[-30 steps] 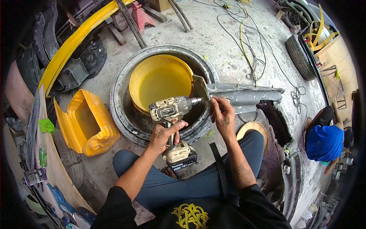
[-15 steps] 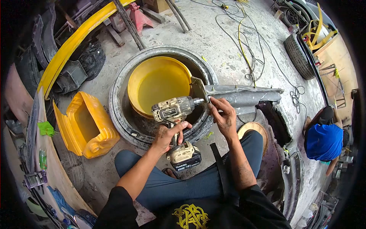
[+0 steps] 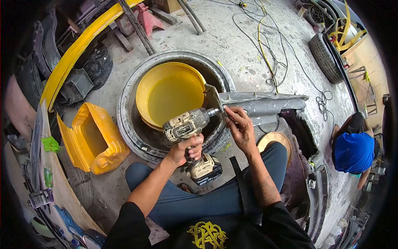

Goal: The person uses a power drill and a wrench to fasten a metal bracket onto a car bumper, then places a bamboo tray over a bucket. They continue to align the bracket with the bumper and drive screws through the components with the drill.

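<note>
My left hand [image 3: 186, 150] is wrapped round the handle of a cordless impact driver [image 3: 186, 126]. The driver's tip points right and meets the bracket end of a long grey metal part [image 3: 265, 102]. With fingers pinched at that end, my right hand [image 3: 241, 128] is at a small fastener or edge, too small to make out. Below and left of the bracket, a yellow basin [image 3: 171, 93] of cloudy liquid sits inside a large round rim [image 3: 126, 124].
A cut yellow container [image 3: 108, 155] stands at the left. Cables [image 3: 265, 50] cross the floor ahead. A tire [image 3: 326, 60] is at the upper right, and a person in blue [image 3: 353, 151] crouches at the right. A round wooden piece [image 3: 275, 143] lies by my right knee.
The driver's body has tilted and shifted slightly left and down, with my left hand closed more fully round its handle. My right fingers have moved slightly at the bracket.
</note>
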The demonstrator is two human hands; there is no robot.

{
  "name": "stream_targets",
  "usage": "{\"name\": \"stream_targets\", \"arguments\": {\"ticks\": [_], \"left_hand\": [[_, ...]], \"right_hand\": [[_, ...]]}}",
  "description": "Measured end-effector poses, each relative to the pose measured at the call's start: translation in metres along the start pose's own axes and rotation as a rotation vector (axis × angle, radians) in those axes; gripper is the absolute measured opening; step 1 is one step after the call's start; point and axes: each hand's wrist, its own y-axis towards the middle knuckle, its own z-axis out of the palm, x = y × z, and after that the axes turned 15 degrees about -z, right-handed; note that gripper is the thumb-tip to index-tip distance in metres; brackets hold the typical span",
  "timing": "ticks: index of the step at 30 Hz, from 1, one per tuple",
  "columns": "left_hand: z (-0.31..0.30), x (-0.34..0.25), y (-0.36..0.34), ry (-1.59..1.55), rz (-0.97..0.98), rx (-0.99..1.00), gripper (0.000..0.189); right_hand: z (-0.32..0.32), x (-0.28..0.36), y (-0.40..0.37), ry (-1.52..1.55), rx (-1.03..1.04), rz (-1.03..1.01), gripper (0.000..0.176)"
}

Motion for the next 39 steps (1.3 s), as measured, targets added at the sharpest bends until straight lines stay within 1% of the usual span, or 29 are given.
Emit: {"name": "stream_targets", "arguments": {"ticks": [4,5,7,10,13,15,17,20,22,25,27,28,30,33,36,38,39], "left_hand": [[0.001,0.005,0.0,-0.018,0.023,-0.004,0.018],[0.0,0.005,0.0,-0.019,0.023,-0.003,0.018],[0.0,0.006,0.0,0.047,0.046,-0.064,0.017],[0.0,0.0,-0.001,0.108,0.059,-0.079,0.016],[0.002,-0.002,-0.001,0.059,0.028,-0.066,0.017],[0.0,0.0,0.0,0.047,0.02,-0.054,0.018],[-0.006,0.002,0.002,-0.008,0.0,0.017,0.019],[0.003,0.0,0.0,-0.011,0.003,0.001,0.018],[0.007,-0.001,-0.003,-0.034,0.002,0.005,0.021],[0.007,-0.001,-0.007,-0.043,0.01,0.036,0.031],[0.004,0.0,-0.008,-0.013,0.007,0.008,0.031],[0.003,0.0,-0.008,0.017,0.01,-0.018,0.031],[0.003,-0.001,-0.007,0.022,0.011,-0.018,0.032],[0.004,-0.002,-0.007,0.043,0.015,-0.028,0.032],[0.008,-0.004,-0.007,0.074,0.006,-0.034,0.031],[0.004,-0.002,-0.005,-0.002,-0.014,-0.015,0.027],[0.004,-0.003,-0.004,-0.028,-0.022,-0.028,0.02]], "right_hand": [[-0.001,0.0,0.0,-0.022,0.015,-0.011,0.041],[0.0,0.001,0.0,-0.005,0.011,0.015,0.041],[0.0,-0.001,0.0,0.014,0.005,0.04,0.041],[0.0,-0.009,-0.003,-0.001,-0.002,-0.02,0.041],[0.0,-0.007,-0.001,-0.002,-0.005,-0.007,0.041],[-0.001,-0.001,-0.001,0.073,-0.007,0.073,0.038],[-0.001,-0.002,-0.001,0.056,-0.001,0.062,0.038],[0.002,-0.003,-0.001,0.014,0.002,0.029,0.037],[0.001,-0.003,0.0,-0.017,0.0,0.002,0.036],[0.001,-0.003,0.0,0.03,-0.014,0.055,0.034],[0.0,-0.004,0.001,-0.063,-0.01,-0.041,0.032],[0.0,-0.002,0.001,-0.063,-0.012,-0.04,0.032],[0.0,0.003,0.002,-0.037,-0.014,0.037,0.031],[0.002,-0.001,0.001,-0.023,-0.028,0.004,0.03],[0.002,-0.002,0.001,0.0,-0.031,0.012,0.03],[0.0,0.0,0.002,-0.029,-0.024,-0.02,0.031],[0.0,0.001,0.003,-0.057,-0.015,-0.052,0.031]]}}
